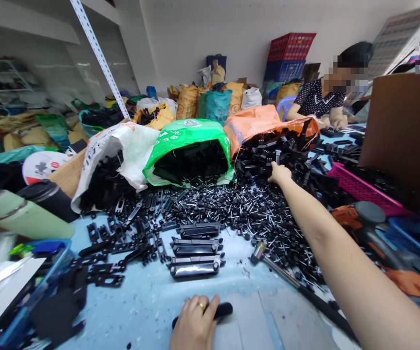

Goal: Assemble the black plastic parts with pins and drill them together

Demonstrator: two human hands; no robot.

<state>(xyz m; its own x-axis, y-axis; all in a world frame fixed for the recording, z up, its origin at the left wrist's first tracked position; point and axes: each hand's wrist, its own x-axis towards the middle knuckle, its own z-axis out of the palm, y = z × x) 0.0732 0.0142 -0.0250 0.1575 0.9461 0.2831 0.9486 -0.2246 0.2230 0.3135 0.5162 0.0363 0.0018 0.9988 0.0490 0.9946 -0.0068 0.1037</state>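
My left hand (194, 321), with a ring on one finger, is closed over a long black plastic bar (224, 310) at the table's near edge. My right hand (281, 174) is stretched far forward to the heap of black parts spilling from the orange sack (253, 121). Its fingers are curled together, and a small grey-and-black piece (278, 155) stands up just above them; whether they grip it is unclear. Between the hands lie several assembled black bar pieces (195, 270) in a row. A hammer (259, 253) rests beneath my right forearm.
Loose black pieces with metal pins (246, 206) cover the middle. Behind them stand a green sack (191, 127) and a white sack (136, 150). A green bottle (30, 216) and blue basket (45, 282) are left; a pink basket (366, 192) is right. Another person (315, 99) sits across.
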